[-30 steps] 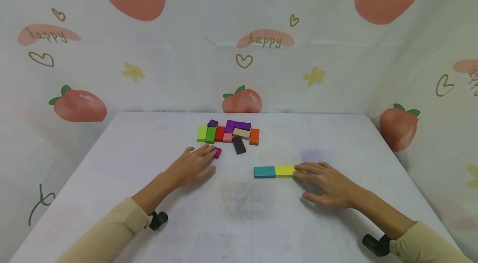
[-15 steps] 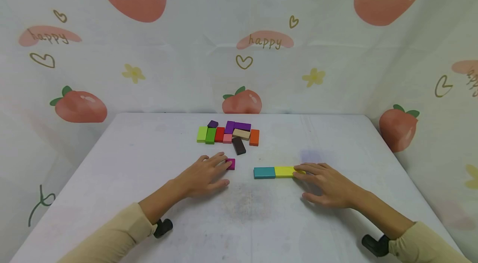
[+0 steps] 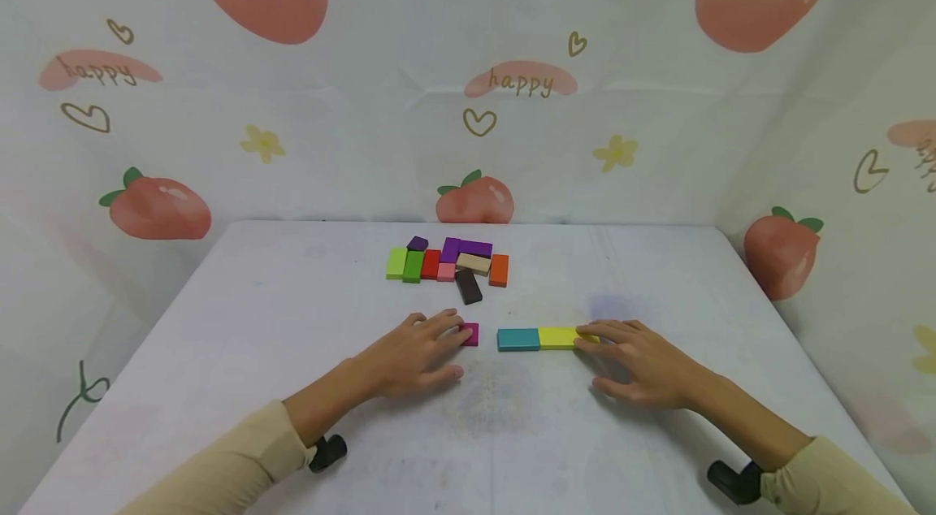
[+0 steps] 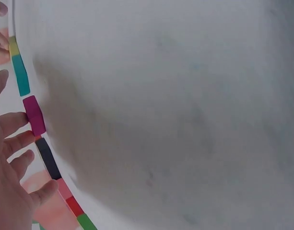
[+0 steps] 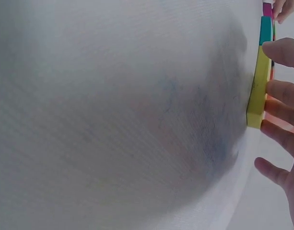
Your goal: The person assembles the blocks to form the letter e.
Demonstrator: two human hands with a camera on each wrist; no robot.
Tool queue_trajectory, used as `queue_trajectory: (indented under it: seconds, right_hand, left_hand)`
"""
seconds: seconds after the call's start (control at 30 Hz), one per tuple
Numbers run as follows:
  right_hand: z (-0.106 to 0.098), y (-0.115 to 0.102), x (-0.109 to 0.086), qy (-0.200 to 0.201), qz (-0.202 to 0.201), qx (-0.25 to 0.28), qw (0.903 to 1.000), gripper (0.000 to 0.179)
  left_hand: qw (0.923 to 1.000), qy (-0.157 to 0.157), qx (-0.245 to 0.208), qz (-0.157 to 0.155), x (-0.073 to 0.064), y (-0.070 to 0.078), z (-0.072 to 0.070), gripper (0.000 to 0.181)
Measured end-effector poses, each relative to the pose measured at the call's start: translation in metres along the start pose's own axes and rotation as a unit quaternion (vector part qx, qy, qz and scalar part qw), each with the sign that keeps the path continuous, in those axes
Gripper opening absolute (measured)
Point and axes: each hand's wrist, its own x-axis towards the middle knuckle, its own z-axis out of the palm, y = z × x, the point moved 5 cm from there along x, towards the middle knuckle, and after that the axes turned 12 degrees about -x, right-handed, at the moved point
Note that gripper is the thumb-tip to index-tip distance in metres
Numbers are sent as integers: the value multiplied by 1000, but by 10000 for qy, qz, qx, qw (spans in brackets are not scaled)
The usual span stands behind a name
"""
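In the head view my left hand [image 3: 415, 354] rests its fingertips on a small magenta block [image 3: 471, 335], its fingers loosely extended. A short gap separates that block from a teal block [image 3: 518, 339]. The teal block lies end to end with a yellow block [image 3: 557, 338], the two forming a straight row. On the yellow block's right end lie the fingertips of my right hand [image 3: 643, 361], covering part of it. In the right wrist view the right hand's fingers [image 5: 283, 91] are spread along the yellow block [image 5: 257, 91]. Neither hand curls round a block.
Behind the hands lies a loose cluster of blocks, among them a lime one [image 3: 396, 263], a red one [image 3: 431, 264], a tan one [image 3: 474, 264], an orange one [image 3: 499, 270] and a dark brown one [image 3: 469, 287]. A patterned curtain [image 3: 351, 149] hangs behind the white table [image 3: 292, 279].
My left hand has slid the magenta block right and toward me, from beside the cluster to near the teal block's left end. The right hand and its row have stayed put.
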Motion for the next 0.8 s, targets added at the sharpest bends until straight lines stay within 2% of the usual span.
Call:
queue_trajectory:
  seconds: [0.4,0.8]
  right_hand:
    - [0,0,0,15,-47,-73,10000,53]
    - [0,-2,0,-18,-20,-59,10000,53]
  left_hand:
    - [9999,-48,29,146,7,10,5,65]
    - [9998,-142,18,116,14,14,10,65]
